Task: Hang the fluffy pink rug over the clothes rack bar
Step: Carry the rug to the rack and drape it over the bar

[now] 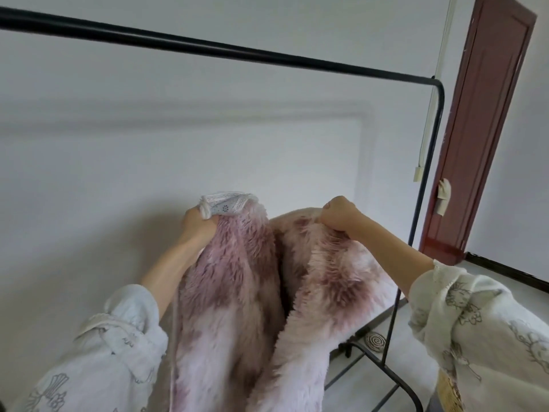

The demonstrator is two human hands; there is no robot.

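Well below the clothes rack bar [208, 47], the left hand [197, 226] and right hand [338, 217] each clench the pink rug's [255, 292] bunched upper edge.

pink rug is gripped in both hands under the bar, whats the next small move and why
Probably lift both hands up and forward: the left hand and right hand grip the pink rug by its top edge, well below the bare black bar.
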